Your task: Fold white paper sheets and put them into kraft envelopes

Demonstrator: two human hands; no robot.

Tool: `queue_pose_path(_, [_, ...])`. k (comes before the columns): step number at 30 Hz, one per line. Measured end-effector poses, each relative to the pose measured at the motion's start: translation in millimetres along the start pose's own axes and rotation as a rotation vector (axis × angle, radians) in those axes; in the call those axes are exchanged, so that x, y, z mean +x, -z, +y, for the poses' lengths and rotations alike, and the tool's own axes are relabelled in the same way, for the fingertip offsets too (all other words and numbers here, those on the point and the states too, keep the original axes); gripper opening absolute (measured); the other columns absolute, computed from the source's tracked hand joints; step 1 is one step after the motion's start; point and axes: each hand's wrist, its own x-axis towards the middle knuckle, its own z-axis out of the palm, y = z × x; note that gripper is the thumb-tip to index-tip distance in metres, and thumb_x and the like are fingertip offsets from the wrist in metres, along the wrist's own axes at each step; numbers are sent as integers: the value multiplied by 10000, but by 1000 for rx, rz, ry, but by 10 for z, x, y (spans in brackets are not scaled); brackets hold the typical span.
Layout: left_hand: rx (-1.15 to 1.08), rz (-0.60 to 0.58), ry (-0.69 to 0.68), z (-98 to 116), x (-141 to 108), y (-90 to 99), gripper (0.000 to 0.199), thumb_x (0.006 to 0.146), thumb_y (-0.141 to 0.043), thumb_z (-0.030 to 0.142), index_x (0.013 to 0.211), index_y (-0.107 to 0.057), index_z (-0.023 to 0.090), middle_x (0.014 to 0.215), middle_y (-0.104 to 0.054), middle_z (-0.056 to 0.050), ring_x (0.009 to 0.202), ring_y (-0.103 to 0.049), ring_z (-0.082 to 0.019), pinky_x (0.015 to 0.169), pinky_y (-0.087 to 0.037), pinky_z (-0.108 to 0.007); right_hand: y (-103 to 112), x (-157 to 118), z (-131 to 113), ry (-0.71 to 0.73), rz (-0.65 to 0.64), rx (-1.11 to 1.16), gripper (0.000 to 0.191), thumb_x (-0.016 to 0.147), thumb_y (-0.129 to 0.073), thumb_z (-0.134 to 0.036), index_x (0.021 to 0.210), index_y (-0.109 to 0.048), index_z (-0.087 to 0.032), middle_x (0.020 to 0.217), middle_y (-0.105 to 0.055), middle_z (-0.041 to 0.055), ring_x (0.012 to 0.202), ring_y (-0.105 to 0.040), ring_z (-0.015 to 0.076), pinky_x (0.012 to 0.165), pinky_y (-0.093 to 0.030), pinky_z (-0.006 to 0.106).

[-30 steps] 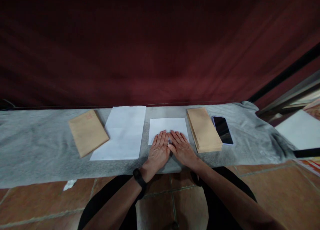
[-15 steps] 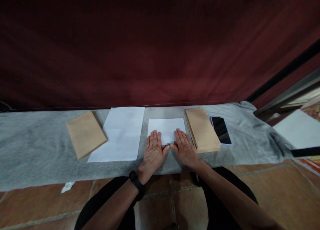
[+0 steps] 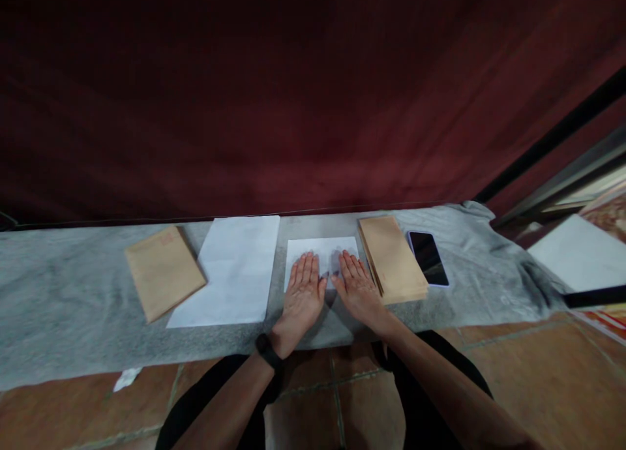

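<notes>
A small white sheet, perhaps folded paper [image 3: 323,246], lies on a grey cloth between my hands and the dark red backdrop. My left hand [image 3: 304,292] rests flat over its left part, fingers extended. Over the right part is my right hand [image 3: 358,292], also flat, its fingers slightly spread. Neither hand grips anything. To the left lie larger white sheets [image 3: 239,267], partly under a brown envelope [image 3: 165,272]. A stack of brown envelopes [image 3: 394,259] sits just right of my right hand.
A phone [image 3: 428,258] lies right of the envelope stack on the grey cloth [image 3: 63,293]. White board or paper [image 3: 581,251] stands at the far right near a black bar. A white scrap [image 3: 127,379] is on the tiled floor.
Both hands have shifted a little on the small sheet, and the thumbs have moved apart slightly. The whole view has tilted and moved a little.
</notes>
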Motion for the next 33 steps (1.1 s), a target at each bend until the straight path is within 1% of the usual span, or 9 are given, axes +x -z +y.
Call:
queue_pose_path(4, [-4, -52, -79, 79, 81, -122, 593, 1001, -289, 213, 1567, -255, 40, 1633, -299, -183, 1543, -191, -245, 1260, -239, -483, -16, 123, -60, 48, -57, 44, 593, 1069, -270, -405, 1579, -304, -105, 1604, -368, 153, 1517, -282, 262, 1232, -283, 500])
queue_pose_path(7, [13, -74, -117, 99, 112, -196, 609, 967, -308, 154, 1564, -264, 40, 1637, -279, -198, 1544, -180, -258, 1252, -247, -490, -32, 178, -98, 84, -84, 55, 584, 1073, -258, -400, 1540, -381, -72, 1592, -390, 157, 1512, -294, 246, 1245, -271, 464])
queue_pose_path(10, [9, -81, -106, 91, 135, -225, 616, 958, -313, 143, 1564, -267, 45, 1630, -292, -205, 1537, -204, -266, 1239, -274, -483, -48, 208, -105, 103, -96, 59, 576, 1074, -261, -384, 1513, -420, -47, 1583, -398, 170, 1511, -295, 251, 1249, -264, 460])
queue_pose_path(13, [3, -93, -97, 63, 157, -220, 601, 966, -294, 147, 1557, -286, 42, 1624, -311, -197, 1533, -215, -271, 1238, -274, -482, -65, 214, -91, 102, -97, 59, 567, 1076, -254, -380, 1511, -426, -60, 1580, -405, 164, 1507, -306, 248, 1243, -272, 472])
queue_pose_path(17, [17, -114, -60, 16, 176, -198, 577, 985, -274, 168, 1551, -319, 61, 1634, -305, -161, 1533, -220, -262, 1249, -246, -484, -84, 190, -69, 72, -74, 52, 554, 1073, -267, -382, 1515, -430, -91, 1583, -404, 148, 1496, -332, 238, 1241, -271, 467])
queue_pose_path(21, [20, -109, -32, -36, 170, -192, 575, 993, -302, 205, 1555, -318, 84, 1637, -299, -149, 1536, -217, -249, 1253, -233, -494, -119, 146, -46, 49, -34, 29, 555, 1068, -300, -395, 1520, -421, -97, 1588, -396, 149, 1499, -325, 248, 1233, -278, 473])
queue_pose_path(24, [17, -78, -11, -80, 157, -205, 585, 995, -309, 214, 1561, -295, 68, 1634, -295, -166, 1537, -212, -248, 1253, -230, -492, -155, 115, -21, 15, 7, -5, 573, 1068, -319, -413, 1525, -406, -79, 1586, -396, 165, 1499, -323, 266, 1223, -283, 470])
queue_pose_path(29, [13, -20, 69, -139, 143, -233, 604, 988, -332, 250, 1554, -301, 43, 1621, -304, -199, 1527, -241, -265, 1234, -274, -484, -194, 82, 25, -39, 54, -47, 624, 1058, -357, -436, 1562, -323, -71, 1580, -394, 201, 1487, -340, 299, 1199, -304, 496])
queue_pose_path(33, [51, -34, 144, -153, 128, -195, 611, 976, -347, 260, 1529, -338, -2, 1602, -326, -229, 1518, -263, -288, 1229, -283, -480, -204, 63, 52, -83, 83, -79, 654, 1052, -366, -457, 1541, -346, -24, 1565, -396, 243, 1461, -377, 342, 1171, -340, 512])
